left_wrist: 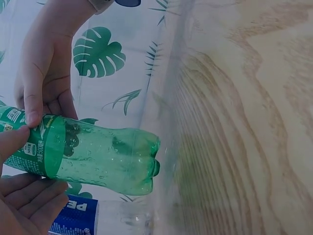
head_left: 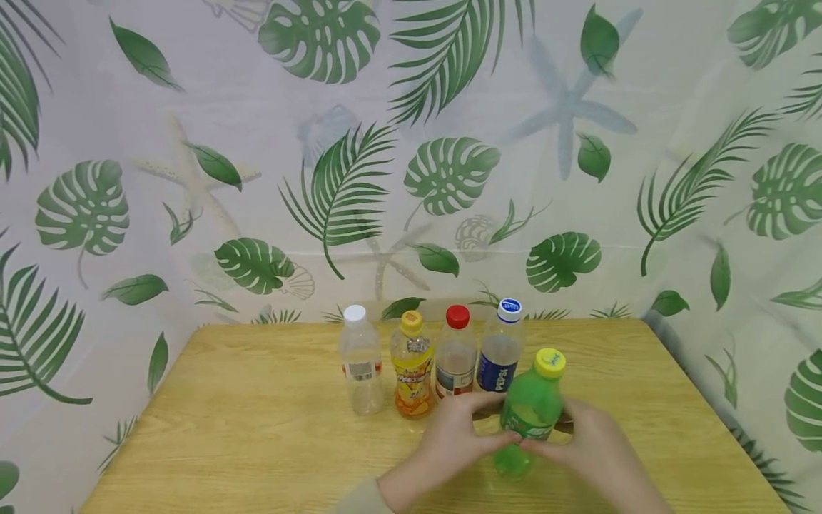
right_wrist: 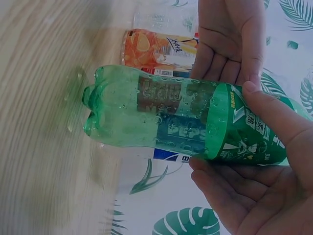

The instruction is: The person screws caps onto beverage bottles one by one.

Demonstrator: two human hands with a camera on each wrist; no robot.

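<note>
Both hands hold a green plastic bottle with a yellow cap, near the front right of the table. My left hand grips its left side and my right hand the right, thumbs meeting in front over the green label, fingers round behind. The bottle leans a little, cap up, and its lobed base is close over the wood. Just behind it stands a Pepsi bottle with a blue-and-white cap, partly hidden by the green bottle and the left hand.
Left of the Pepsi bottle stand a red-capped bottle, an orange-labelled bottle with a yellow-orange cap, and a clear white-capped bottle, roughly in a row. The wooden table meets a leaf-print cloth at its back and sides.
</note>
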